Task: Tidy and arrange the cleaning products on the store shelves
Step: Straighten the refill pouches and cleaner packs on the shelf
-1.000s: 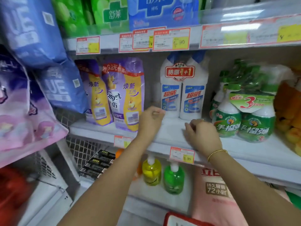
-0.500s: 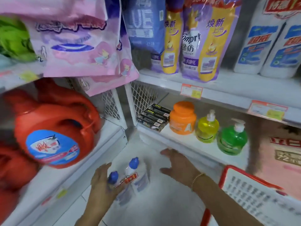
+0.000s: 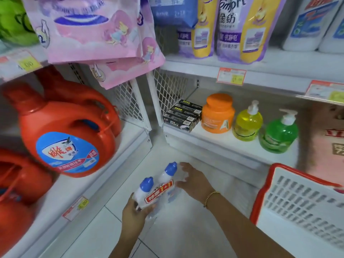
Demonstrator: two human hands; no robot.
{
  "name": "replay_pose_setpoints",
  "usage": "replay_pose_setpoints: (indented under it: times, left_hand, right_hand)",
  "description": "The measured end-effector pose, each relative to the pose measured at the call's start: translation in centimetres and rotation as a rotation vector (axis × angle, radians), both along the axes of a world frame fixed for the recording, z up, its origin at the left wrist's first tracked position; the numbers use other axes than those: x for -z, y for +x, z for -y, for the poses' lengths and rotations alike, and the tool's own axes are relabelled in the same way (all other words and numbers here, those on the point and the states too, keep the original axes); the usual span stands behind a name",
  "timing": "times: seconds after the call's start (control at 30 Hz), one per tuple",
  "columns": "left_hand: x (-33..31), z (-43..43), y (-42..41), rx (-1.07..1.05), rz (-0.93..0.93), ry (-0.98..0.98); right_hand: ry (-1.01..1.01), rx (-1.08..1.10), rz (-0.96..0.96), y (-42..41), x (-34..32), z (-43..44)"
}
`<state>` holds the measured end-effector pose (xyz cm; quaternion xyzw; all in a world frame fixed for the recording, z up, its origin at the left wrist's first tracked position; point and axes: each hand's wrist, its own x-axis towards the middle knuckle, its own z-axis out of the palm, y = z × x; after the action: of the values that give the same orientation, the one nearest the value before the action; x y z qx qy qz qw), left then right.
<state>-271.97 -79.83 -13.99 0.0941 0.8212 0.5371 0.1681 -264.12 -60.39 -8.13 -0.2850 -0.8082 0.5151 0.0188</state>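
The left hand (image 3: 134, 213) grasps the lower end of a twin pack of white blue-capped bottles (image 3: 159, 187), held low over the floor, down and to the right of the red detergent jug (image 3: 68, 138). The right hand (image 3: 195, 183) touches the pack's far side from the jug, but blur hides whether its fingers grip.

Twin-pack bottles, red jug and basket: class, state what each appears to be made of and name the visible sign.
Twin-pack bottles: opaque white plastic with blue caps, seemingly bound in clear film, which shows as glossy crinkles beside them.
Red jug: glossy moulded plastic, with bright highlights on its handle and shoulder.
Basket: probably rigid plastic, with white slotted walls and a red rim.
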Motion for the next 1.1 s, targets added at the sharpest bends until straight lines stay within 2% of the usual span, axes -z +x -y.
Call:
replay_pose_setpoints:
  times: [0.17,0.4,0.47,0.6,0.73,0.93,1.1]
  left_hand:
    - [-5.5,-0.6,0.6,0.129,-0.136,0.064]
    - [-20.0,-7.9,2.0,0.306,-0.348,0.342]
    - [-23.9,-11.3,2.6,0.358,-0.408,0.433]
    - [-30.2,-18.8,4.0,0.474,-0.432,0.608]
    - [-34.4,-25.9,6.2,0.571,-0.381,0.652]
    - [-36.1,-34.7,9.0,0.732,-0.299,0.597]
    - [-36.3,-38.0,7.6,0.800,-0.224,0.437]
  right_hand:
    - [0.056,-0.051,-0.070,3.5,-4.1,-3.2]
    - [0.194,0.181,-0.540,10.4,-16.8,-7.6]
    - [0.286,0.247,-0.618,12.7,-20.6,-9.5]
    - [0.516,0.400,-0.624,17.4,-25.5,-14.9]
    - [0.526,0.540,-0.594,20.8,-26.8,-20.1]
    - [0.374,0.598,-0.689,22.1,-26.4,-24.1]
    - [0.535,0.656,-0.523,22.3,-25.1,-25.5]
